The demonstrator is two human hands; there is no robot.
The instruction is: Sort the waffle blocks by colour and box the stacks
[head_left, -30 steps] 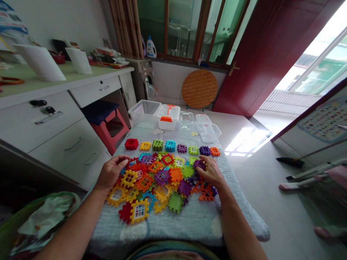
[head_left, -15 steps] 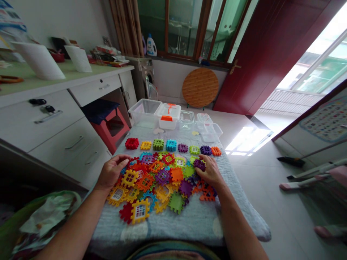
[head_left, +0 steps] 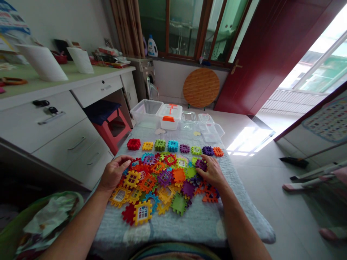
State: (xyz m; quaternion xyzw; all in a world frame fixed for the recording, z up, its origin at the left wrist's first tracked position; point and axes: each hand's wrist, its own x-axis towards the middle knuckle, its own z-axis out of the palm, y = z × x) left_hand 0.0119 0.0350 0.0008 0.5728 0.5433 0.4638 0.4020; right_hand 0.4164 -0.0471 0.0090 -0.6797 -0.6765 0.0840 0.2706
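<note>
A heap of flat, toothed plastic tiles (head_left: 159, 184) in many colours lies on a grey-blue padded table (head_left: 195, 220). Behind the heap stands a row of small stacked tile blocks (head_left: 173, 146), from red on the left to orange on the right. My left hand (head_left: 114, 173) rests on the heap's left edge with fingers spread, holding nothing. My right hand (head_left: 213, 171) lies on the heap's right side, its fingertips pinched on a purple tile (head_left: 201, 164).
Clear plastic boxes (head_left: 146, 110), one with an orange latch (head_left: 169, 117), stand at the table's far end. A white desk with drawers (head_left: 54, 122) and a red stool (head_left: 112, 126) are to the left. A green bag (head_left: 40, 220) sits at lower left. Tiled floor is to the right.
The view has shifted slightly. Both hands stay at the heap's edges; the right hand's fingers remain on the purple tile.
</note>
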